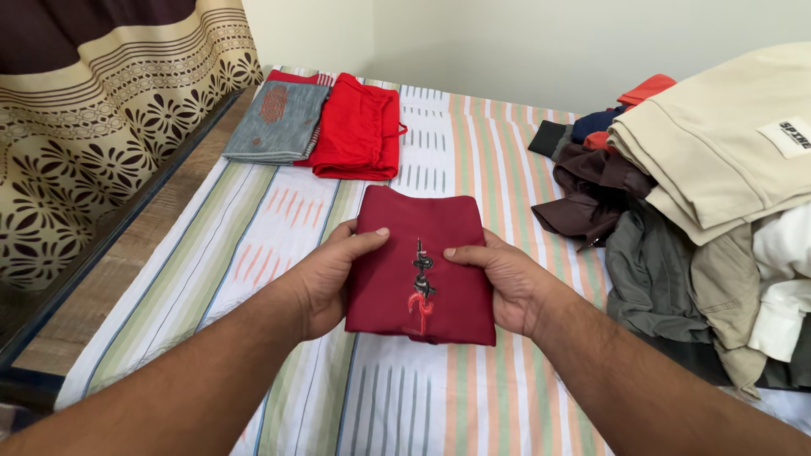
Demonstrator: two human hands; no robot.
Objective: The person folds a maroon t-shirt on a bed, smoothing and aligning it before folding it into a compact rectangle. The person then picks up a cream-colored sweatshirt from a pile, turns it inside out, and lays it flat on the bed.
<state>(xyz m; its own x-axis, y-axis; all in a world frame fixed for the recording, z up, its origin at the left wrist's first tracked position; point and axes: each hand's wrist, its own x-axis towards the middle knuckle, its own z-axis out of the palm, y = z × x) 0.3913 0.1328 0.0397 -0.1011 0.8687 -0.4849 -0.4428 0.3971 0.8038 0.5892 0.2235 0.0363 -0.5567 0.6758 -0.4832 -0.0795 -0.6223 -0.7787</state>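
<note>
The folded maroon garment (420, 266) lies on the bed (253, 228), long axis running away from the person. Left hand (331, 274) and right hand (507, 283) grip its opposite side edges, equally near.

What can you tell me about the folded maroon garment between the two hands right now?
The maroon garment is folded into a neat rectangle of soft woven-looking cloth, with small dark and red embroidery down its middle. It lies flat on the striped bedsheet, near the bed's centre. The left hand grips its left edge, thumb on top; the right hand grips its right edge the same way. It is clear of the other clothes.
</note>
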